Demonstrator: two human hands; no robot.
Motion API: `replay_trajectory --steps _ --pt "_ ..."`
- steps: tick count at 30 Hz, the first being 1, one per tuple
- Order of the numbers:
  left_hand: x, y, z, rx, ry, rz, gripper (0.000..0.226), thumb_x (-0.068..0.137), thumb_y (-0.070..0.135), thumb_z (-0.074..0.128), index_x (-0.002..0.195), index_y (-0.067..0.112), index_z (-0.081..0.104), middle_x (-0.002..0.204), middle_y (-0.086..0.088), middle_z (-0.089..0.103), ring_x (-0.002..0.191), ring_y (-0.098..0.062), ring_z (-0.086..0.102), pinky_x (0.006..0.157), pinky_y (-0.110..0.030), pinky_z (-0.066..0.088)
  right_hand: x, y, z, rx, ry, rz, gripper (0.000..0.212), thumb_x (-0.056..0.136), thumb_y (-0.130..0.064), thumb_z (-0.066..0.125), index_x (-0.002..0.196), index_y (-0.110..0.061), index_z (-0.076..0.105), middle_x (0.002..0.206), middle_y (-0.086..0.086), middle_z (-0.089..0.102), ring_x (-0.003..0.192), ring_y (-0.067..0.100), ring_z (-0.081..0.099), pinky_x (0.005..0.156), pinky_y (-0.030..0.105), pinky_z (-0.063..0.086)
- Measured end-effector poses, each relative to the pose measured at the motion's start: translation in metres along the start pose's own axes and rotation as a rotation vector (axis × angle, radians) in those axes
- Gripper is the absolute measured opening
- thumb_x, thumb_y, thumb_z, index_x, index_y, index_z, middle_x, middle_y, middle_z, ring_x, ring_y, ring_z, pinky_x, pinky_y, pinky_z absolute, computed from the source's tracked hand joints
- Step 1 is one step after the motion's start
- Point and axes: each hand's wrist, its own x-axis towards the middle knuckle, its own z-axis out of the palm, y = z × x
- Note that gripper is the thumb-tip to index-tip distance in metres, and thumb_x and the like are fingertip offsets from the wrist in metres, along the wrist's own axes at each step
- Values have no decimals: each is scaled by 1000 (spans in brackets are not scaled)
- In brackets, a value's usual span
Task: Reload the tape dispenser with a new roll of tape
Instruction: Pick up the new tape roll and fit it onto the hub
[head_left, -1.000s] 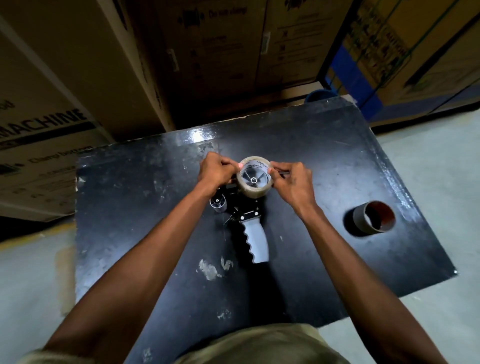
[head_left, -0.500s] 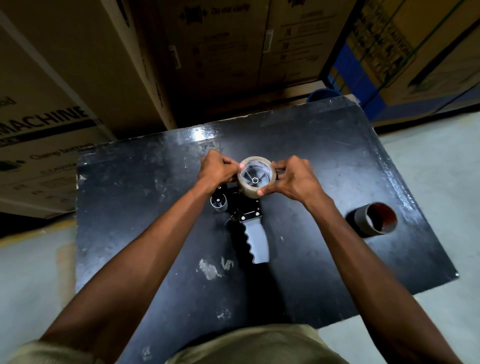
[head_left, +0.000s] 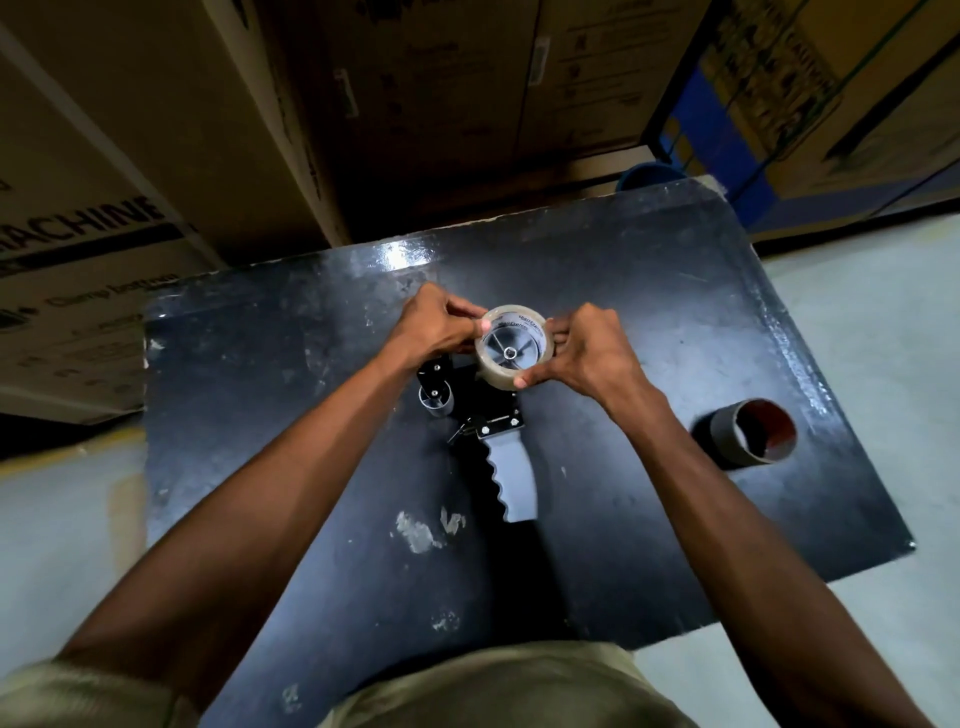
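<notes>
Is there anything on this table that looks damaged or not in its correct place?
Only small things: pale scuffs mar the black table near the dispenser handle, and an empty cardboard core lies on its side at the right.

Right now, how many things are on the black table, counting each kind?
Tape dispensers: 1, the tape dispenser with the grey handle.
New tape rolls: 1, the tape roll on the dispenser, held by the left hand and right hand.
Empty cardboard cores: 1, the empty core.
Total: 3.
</notes>
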Motion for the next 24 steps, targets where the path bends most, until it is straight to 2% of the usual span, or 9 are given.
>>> replay_trajectory --steps 4,7,9,12,14,18,20,22,24 --pt "5 8 -1 133 -2 18 26 82 10 80 106 1 77 87 -11 77 56 -4 69 56 -14 55 -2 -3 -1 -10 -2 -2 59 39 -41 103 85 -11 82 84 10 80 85 26 77 73 41 62" --pt "9 9 -3 180 -7 27 22 82 11 81 103 3 78 74 -5 73 47 1 64 51 -11 49 -3 -4 -1 -26 1 -1 58 40 -42 102 84 -11 81 82 11 79 83 28 76 70 40 61" --pt "10 9 -5 243 1 59 22 80 17 83 100 9 80 75 -2 74 54 -1 63 56 -15 49 -4 -3 0 -26 9 -3 58 39 -43 102 83 -10 81 81 13 79 83 31 75 69 41 60" --pt "9 4 -6 281 28 94 25 78 21 84 101 11 80 86 1 76 71 -7 66 65 -10 45 -4 -4 1 -15 3 -1 60 40 -41 103 84 -8 80 82 13 79 82 31 76 70 42 61" --pt "8 1 -4 268 37 105 26 79 21 84 102 9 79 90 -1 77 78 -12 70 70 -11 48 -5 -5 1 -21 1 -1 59 41 -40 103 86 -8 81 82 12 79 82 29 76 71 41 61" --pt "6 -4 -3 225 35 132 27 79 22 84 102 9 79 93 -2 78 78 -7 71 72 -10 53 -6 -4 1 -19 9 -14 57 43 -38 103 87 -9 81 78 10 79 80 26 77 71 39 61" --pt "5 -5 -3 222 33 139 27 79 22 83 103 9 79 94 -3 79 81 -11 73 76 -16 55 -6 -5 2 -20 12 -24 56 44 -36 103 87 -7 81 78 11 79 80 27 77 72 40 60" --pt "5 -6 -3 217 33 146 28 80 22 83 104 8 79 95 -3 78 82 -12 73 72 -13 54 -7 -5 3 -27 19 -36 55 45 -36 103 86 -7 81 79 11 79 81 29 77 73 40 60" --pt "5 -5 -3 209 40 156 28 80 22 83 103 7 79 95 -5 79 83 -15 74 74 -18 57 -7 -5 1 -19 22 -35 54 46 -35 103 86 -7 81 78 10 79 79 27 77 73 39 60"
